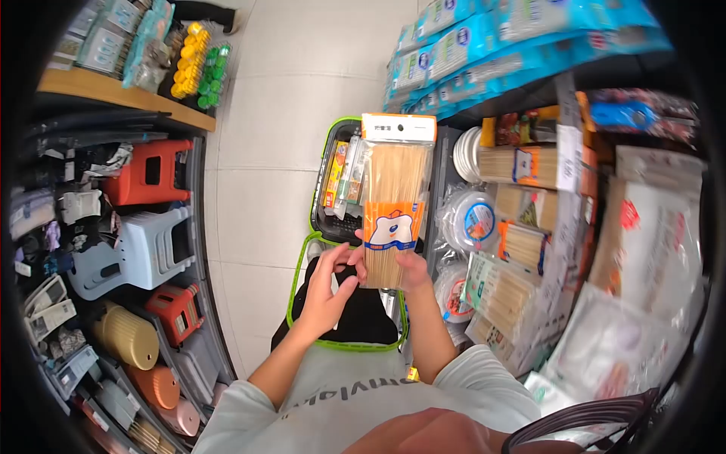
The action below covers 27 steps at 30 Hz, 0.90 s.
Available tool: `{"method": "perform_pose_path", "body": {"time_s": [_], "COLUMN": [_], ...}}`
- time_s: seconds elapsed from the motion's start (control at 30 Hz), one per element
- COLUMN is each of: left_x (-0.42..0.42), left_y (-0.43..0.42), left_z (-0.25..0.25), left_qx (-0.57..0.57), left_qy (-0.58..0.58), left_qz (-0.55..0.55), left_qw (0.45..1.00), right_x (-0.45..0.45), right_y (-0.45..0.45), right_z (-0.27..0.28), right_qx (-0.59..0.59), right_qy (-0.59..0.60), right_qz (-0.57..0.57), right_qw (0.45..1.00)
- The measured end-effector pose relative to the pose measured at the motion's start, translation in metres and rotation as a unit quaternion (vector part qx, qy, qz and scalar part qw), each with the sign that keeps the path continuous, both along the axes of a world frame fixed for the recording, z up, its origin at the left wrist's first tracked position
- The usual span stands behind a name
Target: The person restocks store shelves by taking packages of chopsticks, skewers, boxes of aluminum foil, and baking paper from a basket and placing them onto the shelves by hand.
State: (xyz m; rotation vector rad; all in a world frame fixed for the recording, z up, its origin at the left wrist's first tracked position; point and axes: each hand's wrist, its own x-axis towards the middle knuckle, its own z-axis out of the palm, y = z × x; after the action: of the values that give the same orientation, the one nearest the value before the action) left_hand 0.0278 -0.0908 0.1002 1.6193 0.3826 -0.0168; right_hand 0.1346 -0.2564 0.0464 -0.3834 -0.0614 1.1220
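Note:
A clear pack of bamboo skewers (397,178) with a white header and an orange bear label stands upright in front of me. My right hand (413,271) grips its lower right side, thumb on the front, the other fingers hidden behind. At the lower left edge is my left hand (327,284), fingers apart and slightly bent, fingertips close to the pack; whether they touch it I cannot tell. Beneath both hands is a black shopping basket (321,219) with a bright green rim, with several boxed goods (340,178) inside.
To my right, a shelf holds more skewer packs (522,163), round wrapped items (469,216) and blue packages (461,49) on top. On my left, shelves carry a red stool (155,172), a light blue stool (155,250) and bins. A tiled floor (261,113) runs between.

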Motion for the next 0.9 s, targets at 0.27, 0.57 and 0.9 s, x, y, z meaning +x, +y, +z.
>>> {"method": "perform_pose_path", "body": {"time_s": [0.27,0.57,0.9], "left_x": [-0.028,-0.074,-0.104], "left_y": [0.011,0.025,0.039], "left_z": [0.134,0.195,0.217], "left_qx": [-0.258,-0.234,-0.245], "left_qy": [-0.020,-0.099,-0.075], "left_qz": [0.017,-0.059,-0.152], "left_qw": [0.966,0.965,0.955], "right_x": [-0.095,-0.157,-0.183], "right_y": [-0.003,0.005,0.009], "right_z": [0.154,0.246,0.259], "right_qx": [-0.204,-0.362,-0.314], "right_qy": [-0.121,-0.405,-0.372], "right_qz": [-0.020,-0.106,-0.113], "right_qw": [0.971,0.833,0.866]}}
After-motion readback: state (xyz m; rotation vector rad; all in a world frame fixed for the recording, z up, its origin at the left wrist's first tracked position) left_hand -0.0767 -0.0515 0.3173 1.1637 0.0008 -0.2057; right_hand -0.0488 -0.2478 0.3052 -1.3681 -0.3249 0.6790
